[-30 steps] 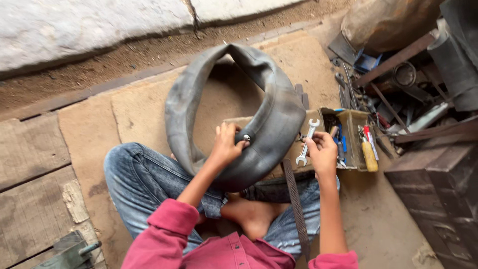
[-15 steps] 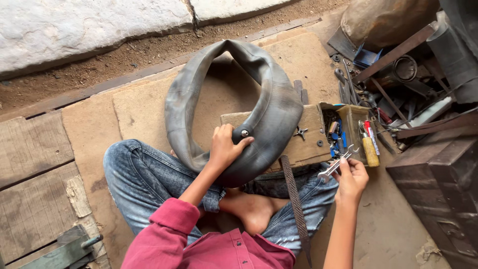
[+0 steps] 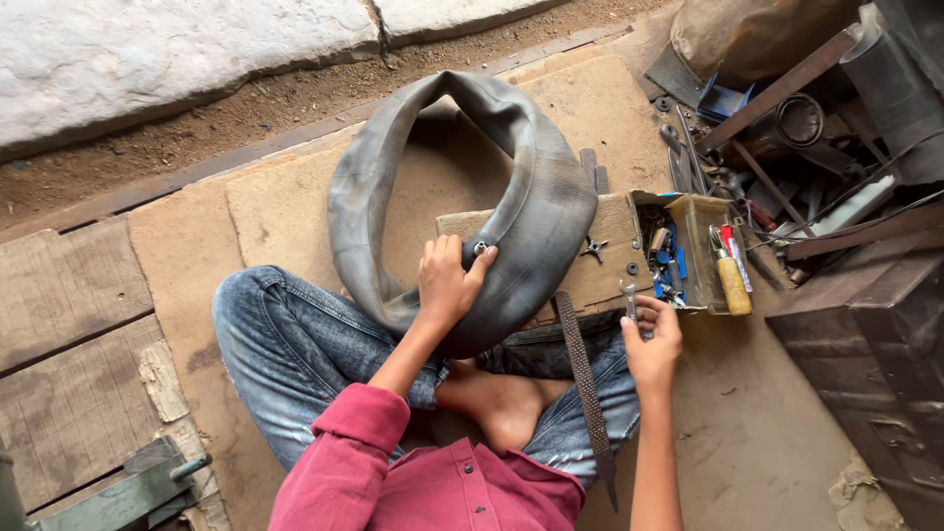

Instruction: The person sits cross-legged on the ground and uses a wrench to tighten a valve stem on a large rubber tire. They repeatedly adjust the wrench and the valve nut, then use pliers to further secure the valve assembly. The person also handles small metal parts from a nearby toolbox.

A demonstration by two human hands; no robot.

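Inner tube sits pinched at its valve by my left hand, while my right hand clasps a small spanner, ready, I judge, for the valve nut.

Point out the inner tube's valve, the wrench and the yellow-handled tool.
valve (image 3: 480, 249), head view, on its metal stem tip.
wrench (image 3: 628, 295), head view, on its shaft above the right hand's fingers.
yellow-handled tool (image 3: 734, 285), head view, on the handle.

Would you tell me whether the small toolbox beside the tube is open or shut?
Open. The toolbox has no lid over it, and its tools show from above, beside the inner tube.
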